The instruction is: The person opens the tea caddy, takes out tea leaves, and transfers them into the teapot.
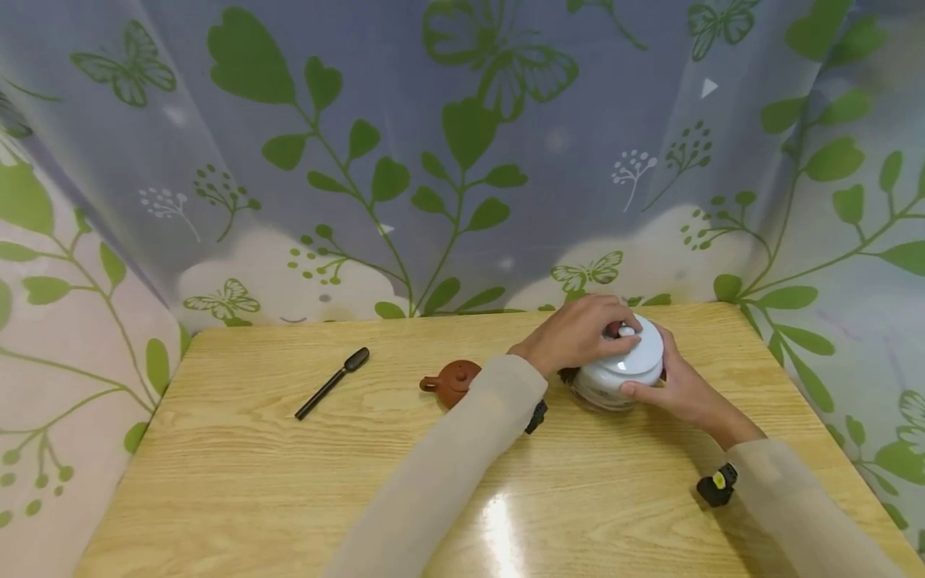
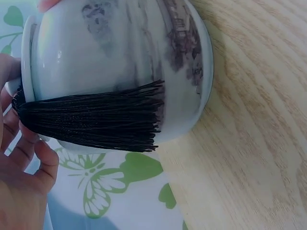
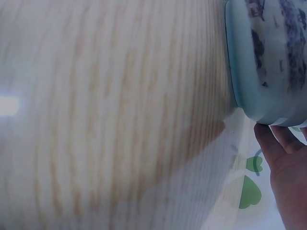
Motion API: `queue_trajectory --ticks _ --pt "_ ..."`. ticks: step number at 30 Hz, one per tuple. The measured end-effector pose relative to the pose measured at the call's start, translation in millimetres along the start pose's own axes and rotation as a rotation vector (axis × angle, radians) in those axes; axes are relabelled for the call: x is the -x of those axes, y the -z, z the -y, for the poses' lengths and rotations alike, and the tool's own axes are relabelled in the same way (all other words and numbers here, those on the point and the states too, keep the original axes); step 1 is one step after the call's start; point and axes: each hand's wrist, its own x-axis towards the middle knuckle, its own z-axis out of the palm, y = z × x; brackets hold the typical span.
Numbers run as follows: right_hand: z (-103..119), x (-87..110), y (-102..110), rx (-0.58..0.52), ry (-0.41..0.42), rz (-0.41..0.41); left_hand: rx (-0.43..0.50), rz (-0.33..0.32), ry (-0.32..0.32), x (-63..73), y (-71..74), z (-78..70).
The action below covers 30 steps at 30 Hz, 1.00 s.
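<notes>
A white lidded porcelain jar (image 1: 607,385) with a dark painted scene stands at the table's right rear. My left hand (image 1: 578,335) reaches over its lid (image 1: 643,353), thumb and fingers pinching at the small round knob (image 1: 626,331). Beside the knob shows a dark red piece, partly covered by the fingers. From the lid's edge a black tassel (image 2: 96,120) hangs down the jar's side. My right hand (image 1: 682,389) grips the jar's right side, thumb toward the front; in the right wrist view its fingers (image 3: 271,143) press against the wall.
A small reddish-brown clay teapot (image 1: 455,380) sits left of the jar, partly hidden by the left sleeve. Farther left lies a slim black-handled tool (image 1: 332,385) with a flat broad end. Behind the wooden table (image 1: 238,482) hangs a leaf-and-butterfly curtain (image 1: 347,160).
</notes>
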Motion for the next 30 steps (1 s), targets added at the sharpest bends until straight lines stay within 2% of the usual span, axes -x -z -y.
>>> queue_trajectory --ticks 11,14,21,30 --pt "-2 -0.4 -2 0.007 0.008 -0.006 -0.033 0.053 0.030 -1.8 6.1 -5.5" --pt "-4 -1.0 -3 -0.016 0.019 0.002 -0.063 0.054 0.014 -2.7 7.6 -6.7" --pt "-7 -0.4 -1 -0.019 0.041 0.003 -0.131 0.041 -0.072 -7.2 2.9 -5.6" --pt "-6 -0.4 -1 -0.012 0.022 0.003 -0.123 0.051 -0.112 -13.2 1.6 -1.5"
